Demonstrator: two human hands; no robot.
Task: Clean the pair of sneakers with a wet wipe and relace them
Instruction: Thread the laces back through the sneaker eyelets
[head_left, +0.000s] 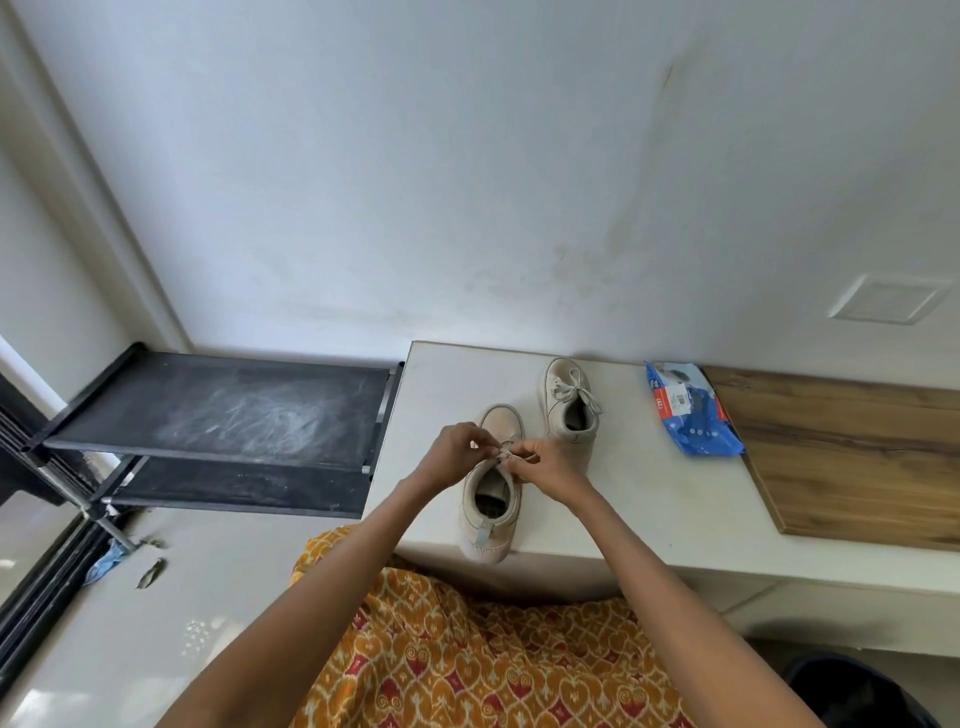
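Observation:
Two beige sneakers stand on a white table (675, 499). The near sneaker (488, 499) points away from me, its heel at the table's front edge. Over its tongue, my left hand (454, 452) and my right hand (550, 465) each pinch a part of its pale lace (506, 454), fingers curled and close together. The far sneaker (569, 410) sits behind and to the right, its lace tied in a bow. A blue wet wipe pack (688, 413) lies further right, by the wall.
A wooden board (852, 457) covers the table's right part. To the left stands a black two-tier shoe rack (234, 410) against the wall. My orange patterned clothing (467, 649) fills the foreground. A dark bin (862, 691) sits at lower right.

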